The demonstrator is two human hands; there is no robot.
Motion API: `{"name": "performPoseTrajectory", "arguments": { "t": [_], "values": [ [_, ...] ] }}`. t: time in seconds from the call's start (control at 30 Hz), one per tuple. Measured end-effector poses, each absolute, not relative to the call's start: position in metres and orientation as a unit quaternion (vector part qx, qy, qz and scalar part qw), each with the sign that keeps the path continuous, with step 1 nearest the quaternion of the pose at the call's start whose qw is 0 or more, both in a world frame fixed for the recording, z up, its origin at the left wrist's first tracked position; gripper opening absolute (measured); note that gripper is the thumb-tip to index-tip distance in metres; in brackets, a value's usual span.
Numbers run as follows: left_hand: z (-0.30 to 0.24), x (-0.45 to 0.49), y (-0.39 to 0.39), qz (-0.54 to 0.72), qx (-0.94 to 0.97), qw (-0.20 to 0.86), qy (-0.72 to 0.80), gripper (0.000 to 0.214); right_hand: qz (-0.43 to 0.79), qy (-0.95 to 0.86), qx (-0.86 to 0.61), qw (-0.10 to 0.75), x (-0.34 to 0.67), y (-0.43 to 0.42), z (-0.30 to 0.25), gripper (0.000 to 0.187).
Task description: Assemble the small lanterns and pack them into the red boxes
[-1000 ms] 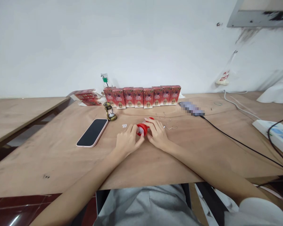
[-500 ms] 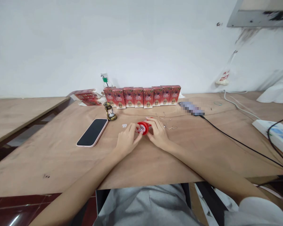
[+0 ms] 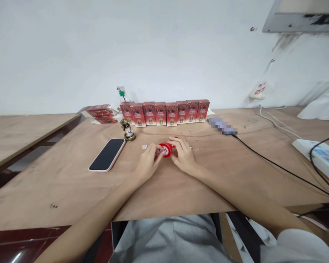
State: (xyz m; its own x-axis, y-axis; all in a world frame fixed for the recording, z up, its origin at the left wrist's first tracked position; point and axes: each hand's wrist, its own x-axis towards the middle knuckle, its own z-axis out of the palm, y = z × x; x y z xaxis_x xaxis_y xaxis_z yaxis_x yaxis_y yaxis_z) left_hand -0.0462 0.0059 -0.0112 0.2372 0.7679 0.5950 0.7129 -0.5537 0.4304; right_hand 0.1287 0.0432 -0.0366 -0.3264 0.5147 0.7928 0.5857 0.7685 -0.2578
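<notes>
Right hand clasps a round red plastic object. Left hand has narrowed its grip at the opening; hold unclear, likely finer work.

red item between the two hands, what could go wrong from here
The red item could slip or roll if the right hand holding it loosens, with the left hand busy at its end. A sideways nudge might scatter the thin bent wires near the right hand, or the small white piece beside the left.

Boxes behind device, phone and lantern left, seemingly wires right
</notes>
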Motion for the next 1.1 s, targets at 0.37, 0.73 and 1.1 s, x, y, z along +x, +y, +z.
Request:
{"name": "performPoseTrajectory", "arguments": {
  "t": [0.37,0.73,1.1],
  "values": [
    [-0.005,-0.045,0.004,0.441,0.746,0.075,0.493,0.011,-0.011,-0.812,-0.344,0.472,0.129,0.042,-0.036,0.039],
    [-0.001,-0.052,0.008,0.553,0.681,0.175,0.448,0.018,0.038,-0.844,-0.284,0.454,0.131,0.038,-0.029,0.045],
    [0.006,-0.038,-0.001,0.582,0.629,0.347,0.381,0.028,0.0,-0.866,-0.272,0.42,0.129,0.034,-0.034,0.061]
  ]
}}
